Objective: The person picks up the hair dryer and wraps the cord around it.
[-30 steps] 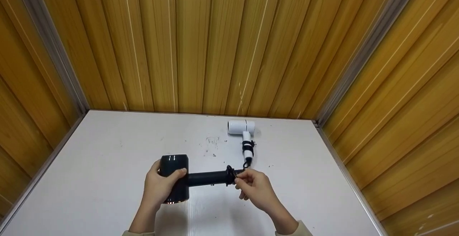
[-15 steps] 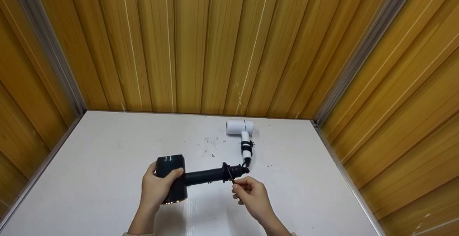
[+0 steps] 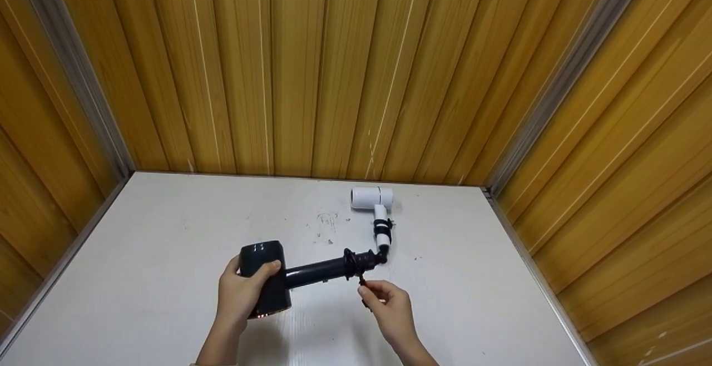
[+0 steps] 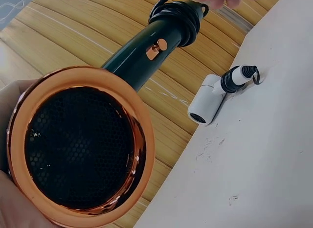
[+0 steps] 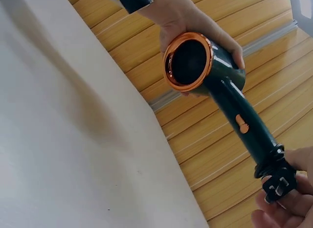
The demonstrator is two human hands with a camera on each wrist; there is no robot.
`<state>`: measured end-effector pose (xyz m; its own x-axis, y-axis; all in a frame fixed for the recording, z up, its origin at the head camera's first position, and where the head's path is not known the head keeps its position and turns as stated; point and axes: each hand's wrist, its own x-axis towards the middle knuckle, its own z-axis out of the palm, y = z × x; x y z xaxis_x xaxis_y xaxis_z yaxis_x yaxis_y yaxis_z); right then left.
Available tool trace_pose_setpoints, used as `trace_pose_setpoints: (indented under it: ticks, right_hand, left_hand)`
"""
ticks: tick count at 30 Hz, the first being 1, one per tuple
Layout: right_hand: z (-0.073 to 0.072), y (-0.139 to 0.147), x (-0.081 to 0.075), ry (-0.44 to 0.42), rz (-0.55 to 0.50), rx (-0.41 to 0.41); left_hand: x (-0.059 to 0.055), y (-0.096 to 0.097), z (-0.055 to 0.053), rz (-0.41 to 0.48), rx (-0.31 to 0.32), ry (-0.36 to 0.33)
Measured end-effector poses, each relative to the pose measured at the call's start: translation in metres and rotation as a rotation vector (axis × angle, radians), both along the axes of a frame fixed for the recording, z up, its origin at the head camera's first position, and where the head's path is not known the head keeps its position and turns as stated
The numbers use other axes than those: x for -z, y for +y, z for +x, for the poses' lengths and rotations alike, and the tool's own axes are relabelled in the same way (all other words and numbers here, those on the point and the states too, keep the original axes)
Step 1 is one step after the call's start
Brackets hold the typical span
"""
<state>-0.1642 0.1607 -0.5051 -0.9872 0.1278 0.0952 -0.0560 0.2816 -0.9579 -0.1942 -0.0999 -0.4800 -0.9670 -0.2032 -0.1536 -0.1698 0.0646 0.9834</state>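
A dark green hair dryer (image 3: 317, 273) with a copper-coloured rim is held above the table, its handle slanting up to the right in the head view. My left hand (image 3: 236, 293) grips it round the barrel, thumb across the front side. Black cord (image 4: 178, 20) is wound round the end of the handle. Just below that end, my right hand (image 3: 392, 307) pinches the plug (image 5: 279, 185), whose metal prongs show in the right wrist view. Two copper-coloured switches (image 5: 241, 124) sit on the handle.
A white hair dryer (image 3: 371, 198) lies farther back on the white table (image 3: 183, 277), with black cord (image 3: 382, 230) wound round its handle. Wood-patterned walls (image 3: 300, 77) stand at the back and both sides. Dark smudges mark the tabletop near the white dryer.
My right hand has drawn down from the handle's end, pulling the plug end of the cord with it. The green dryer's handle has tilted slightly upward; the left hand keeps its grip.
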Motion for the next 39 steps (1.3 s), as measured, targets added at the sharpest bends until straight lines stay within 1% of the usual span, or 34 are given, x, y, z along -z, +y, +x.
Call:
trace_pose_setpoints:
  ticks: [5,9,13,18,22,25,27,28,30,35,37,39]
  right_hand:
    - [-0.005,0.003,0.008,0.07,0.054,0.074]
    - [-0.009,0.006,0.011,0.085,0.024,0.071]
    - [-0.01,0.006,0.009,0.034,-0.071,0.033]
    - [-0.012,0.006,0.007,-0.042,-0.224,-0.023]
    - [-0.011,0.008,0.002,-0.094,-0.368,-0.081]
    - [-0.011,0.01,-0.002,-0.134,-0.477,-0.127]
    - [-0.011,0.012,-0.004,-0.143,-0.502,-0.147]
    - [-0.012,0.013,-0.005,-0.142,-0.496,-0.15]
    - [-0.012,0.014,-0.006,-0.132,-0.451,-0.149]
    - [-0.017,0.018,-0.005,-0.071,-0.262,-0.129]
    - [-0.019,0.019,-0.004,-0.016,-0.155,-0.08]
    - [-0.019,0.02,-0.002,0.066,0.003,0.002]
  left_hand:
    - [0.0,0.0,0.001,0.036,0.019,-0.024]
    - [-0.001,0.0,0.001,0.073,0.045,-0.032]
    - [0.0,0.001,0.0,0.104,0.058,-0.037]
    - [0.001,0.001,-0.001,0.131,0.065,-0.045]
    - [0.002,0.001,-0.002,0.162,0.072,-0.036]
    - [0.002,0.001,-0.003,0.165,0.073,-0.028]
    - [0.001,0.001,-0.003,0.158,0.071,-0.03]
    - [0.0,0.002,-0.004,0.154,0.07,-0.03]
    - [-0.001,0.002,-0.005,0.147,0.069,-0.028]
    - [-0.003,-0.001,-0.006,0.128,0.088,-0.014]
    - [-0.004,-0.002,-0.007,0.115,0.098,-0.01]
    - [-0.005,-0.004,-0.009,0.1,0.108,-0.009]
